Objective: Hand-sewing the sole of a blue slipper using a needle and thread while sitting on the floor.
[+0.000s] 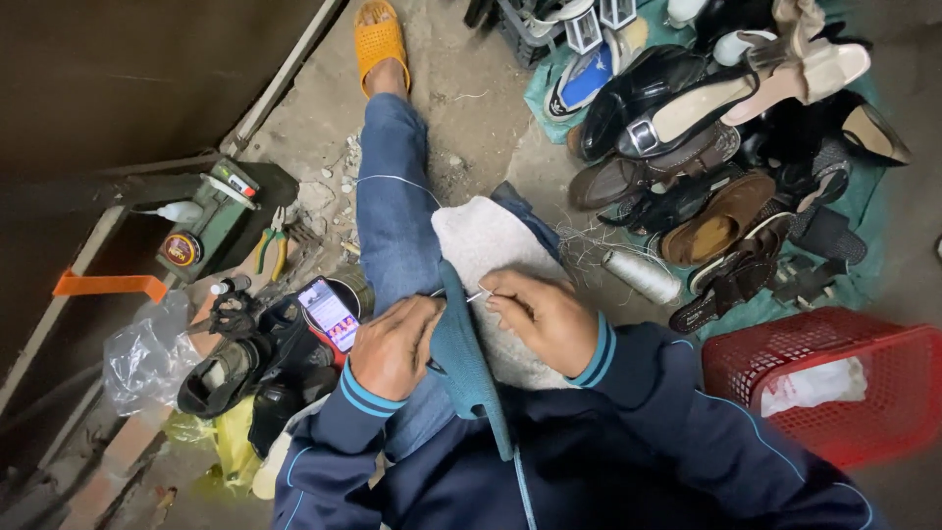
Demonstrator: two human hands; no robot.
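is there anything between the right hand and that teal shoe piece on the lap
Nothing visible does. The right hand rests right beside the teal shoe piece, fingertips pinching a thin needle at its edge. The left hand grips the piece from the other side, over the grey cloth.

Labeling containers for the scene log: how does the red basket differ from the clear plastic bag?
The red basket is a rigid, opaque mesh box standing on the person's right; the clear plastic bag is soft, crumpled and see-through, lying on their left. The basket holds a white crumpled sheet; what the bag holds, if anything, cannot be made out. Both sit on the ground, untouched by either hand.
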